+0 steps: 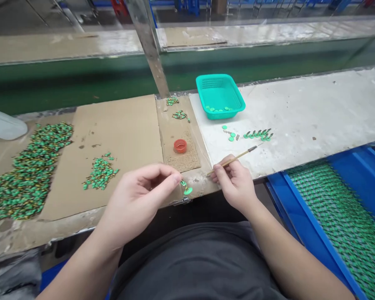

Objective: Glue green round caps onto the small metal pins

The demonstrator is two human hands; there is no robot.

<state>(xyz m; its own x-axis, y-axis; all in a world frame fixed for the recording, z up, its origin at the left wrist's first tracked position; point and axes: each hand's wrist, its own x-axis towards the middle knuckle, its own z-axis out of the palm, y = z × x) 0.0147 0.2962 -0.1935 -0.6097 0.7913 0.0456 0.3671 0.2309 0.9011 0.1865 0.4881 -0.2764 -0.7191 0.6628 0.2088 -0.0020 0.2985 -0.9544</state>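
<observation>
Between the thumb and forefinger of my left hand (143,196) is a small green figurine (186,188) with a round green disc at its lower end. My right hand (236,183) grips a thin paintbrush (237,157), its dark bristle end pointing up and right, apart from the figurine. A small red cup (180,146) stands on a stained cardboard piece just beyond my hands. Beyond the brush tip, several finished-looking figurines on green discs (258,134) lie in a row on the white sheet. A few loose green discs (232,136) are beside them.
A teal basket (220,98) holds green discs at the back. A large heap of small green pieces (28,171) covers the left, with a smaller pile (100,171) nearer. At right, a blue tray (300,208) carries rows of green pieces. A metal post (150,46) rises behind the bench.
</observation>
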